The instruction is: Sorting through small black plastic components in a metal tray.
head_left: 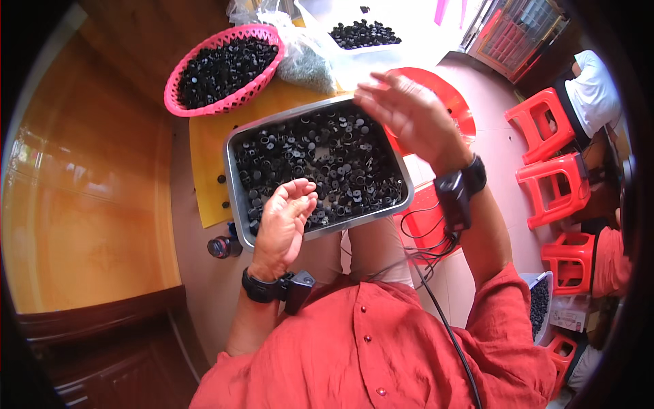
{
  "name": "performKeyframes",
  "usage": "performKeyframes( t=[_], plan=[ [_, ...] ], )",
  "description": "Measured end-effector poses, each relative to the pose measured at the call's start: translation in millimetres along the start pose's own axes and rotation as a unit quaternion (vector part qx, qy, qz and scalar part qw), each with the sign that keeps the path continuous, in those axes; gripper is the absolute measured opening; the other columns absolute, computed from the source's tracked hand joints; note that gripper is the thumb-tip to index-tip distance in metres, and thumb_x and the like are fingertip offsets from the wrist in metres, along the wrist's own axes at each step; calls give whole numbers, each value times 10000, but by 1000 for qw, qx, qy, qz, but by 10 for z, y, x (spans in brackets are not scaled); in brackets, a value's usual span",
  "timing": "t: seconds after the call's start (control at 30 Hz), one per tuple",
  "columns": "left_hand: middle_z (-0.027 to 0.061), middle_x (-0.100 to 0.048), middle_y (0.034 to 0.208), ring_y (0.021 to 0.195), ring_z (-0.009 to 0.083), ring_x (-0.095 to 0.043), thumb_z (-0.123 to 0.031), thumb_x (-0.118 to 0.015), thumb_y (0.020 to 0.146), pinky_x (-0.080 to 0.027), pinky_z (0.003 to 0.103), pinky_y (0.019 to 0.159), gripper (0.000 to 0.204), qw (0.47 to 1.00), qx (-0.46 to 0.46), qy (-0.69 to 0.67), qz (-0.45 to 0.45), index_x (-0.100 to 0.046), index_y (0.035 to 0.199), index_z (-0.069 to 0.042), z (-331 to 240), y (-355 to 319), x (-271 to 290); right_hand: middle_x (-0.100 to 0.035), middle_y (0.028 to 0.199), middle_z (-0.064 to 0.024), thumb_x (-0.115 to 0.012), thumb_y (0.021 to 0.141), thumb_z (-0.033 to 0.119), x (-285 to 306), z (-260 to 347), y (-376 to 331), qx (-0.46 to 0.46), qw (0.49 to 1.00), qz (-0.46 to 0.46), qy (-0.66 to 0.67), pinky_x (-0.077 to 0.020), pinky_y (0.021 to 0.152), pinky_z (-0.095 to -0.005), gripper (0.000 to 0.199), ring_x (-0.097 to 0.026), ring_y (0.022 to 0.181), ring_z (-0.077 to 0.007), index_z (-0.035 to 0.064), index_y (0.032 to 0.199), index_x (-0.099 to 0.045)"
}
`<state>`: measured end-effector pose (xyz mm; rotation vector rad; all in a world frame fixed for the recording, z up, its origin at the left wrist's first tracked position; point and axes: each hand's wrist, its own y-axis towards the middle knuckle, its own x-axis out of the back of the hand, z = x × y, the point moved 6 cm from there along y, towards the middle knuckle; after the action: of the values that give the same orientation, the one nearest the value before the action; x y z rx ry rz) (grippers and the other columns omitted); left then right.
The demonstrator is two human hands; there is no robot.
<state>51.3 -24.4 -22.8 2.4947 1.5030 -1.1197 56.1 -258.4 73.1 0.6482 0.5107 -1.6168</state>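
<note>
A glossy wooden panel (88, 177) stands at 9 o'clock. A pink basket (216, 107) sits at 11 o'clock. The left hand (279, 232) is at the tray's 7 o'clock edge, fingers bent; I cannot tell whether they grip anything. The metal tray (364, 219) holds small black parts (320, 146) at 12 o'clock. The right hand (415, 119) hovers near its 2 o'clock corner, fingers extended, open. 4 red stools (579, 176) line 3 o'clock.

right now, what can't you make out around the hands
All in the head view:
Metal tray: the part behind the left hand, which covers it.
Small black parts: each too small for fine detail.
Red basin: much of it blocked by the right hand and tray.
White container: its far end, washed out by glare.
</note>
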Motion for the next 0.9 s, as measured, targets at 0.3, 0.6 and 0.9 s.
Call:
performKeyframes(
  t=[0.3, 0.6, 0.9],
  plan=[
    [201, -519, 1132, 1084, 257, -544, 112, -386, 855, -439, 294, 1000, 276, 1000, 2, -5, -6, -464, 1119, 93, -25, 18, 30, -628, 850, -129, -676, 744, 118, -69, -887, -535, 73, 685, 93, -719, -511, 720, -388, 160, -638, 822, -301, 55, 890, -660],
    [190, -566, 1157, 938, 182, -621, 38, -499, 894, -529, 249, 846, 247, 1000, -4, 22, 15, -460, 1136, 11, 1, -11, 44, -581, 870, -143, -636, 731, 85, -189, -1129, -509, 25, 582, 100, -807, -501, 660, -416, 112, -616, 836, -319, 55, 839, -633],
    [140, -651, 1021, 845, 103, -617, -19, -595, 871, -506, 196, 710, 266, 982, -98, 163, 4, -481, 1112, -22, -125, -78, -32, -590, 853, -150, -586, 700, 34, -226, -1194, -432, 58, 576, 106, -809, -499, 643, -417, 78, -623, 784, -330, 25, 771, -618]
  ],
)
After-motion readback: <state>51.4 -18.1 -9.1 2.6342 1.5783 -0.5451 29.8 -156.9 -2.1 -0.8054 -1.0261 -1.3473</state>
